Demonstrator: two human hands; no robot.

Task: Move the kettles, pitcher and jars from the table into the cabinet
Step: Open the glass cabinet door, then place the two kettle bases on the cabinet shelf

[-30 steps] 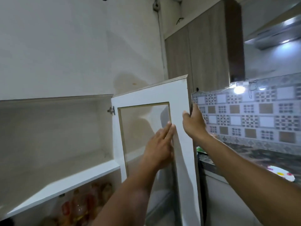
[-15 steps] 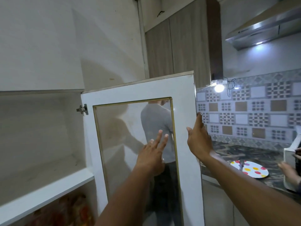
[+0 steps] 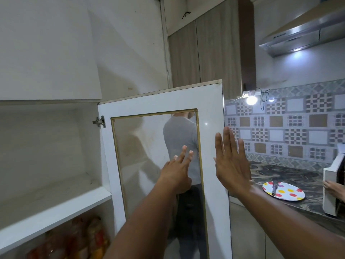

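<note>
Both hands are empty: the left hand has its fingers fanned out against the glass pane of the cabinet door, and the right hand is held flat by the door's free edge, touching or not I can't tell. That door looks light and free on its hinge, but the glass is breakable, so I'd push on the white frame. No kettles, pitcher or jars are in sight, and the upper shelf waits for them.

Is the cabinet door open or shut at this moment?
Open. The cabinet door stands swung out on its hinge, baring the shelf inside.
</note>
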